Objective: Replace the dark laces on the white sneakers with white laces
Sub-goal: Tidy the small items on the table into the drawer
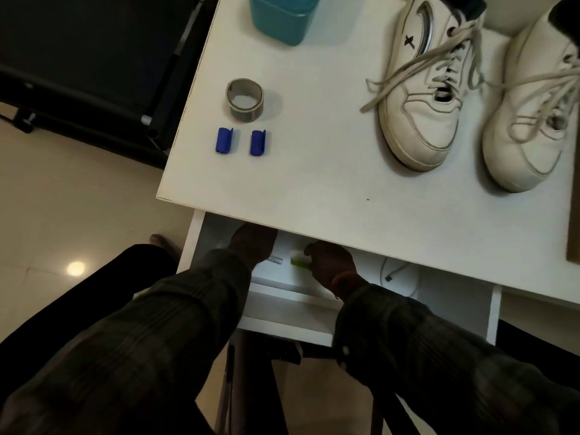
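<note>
Both sneakers — left one [423, 89], right one [533, 120] — stand toes-forward at the table's [314, 183] two o'clock, loosened laces [417, 70] trailing, presumably parked while supplies are fetched. The laces read pale grey; colour uncertain in this light. The open drawer [439, 293] sits at six o'clock. The left hand [251, 243] reaches under the tabletop — its fingers hidden, grip cannot be told. The right hand [332, 262] pinches a green-and-white item [298, 259], possibly packaged laces. A tape roll [244, 100] and two blue clips [240, 142] wait at ten o'clock.
</note>
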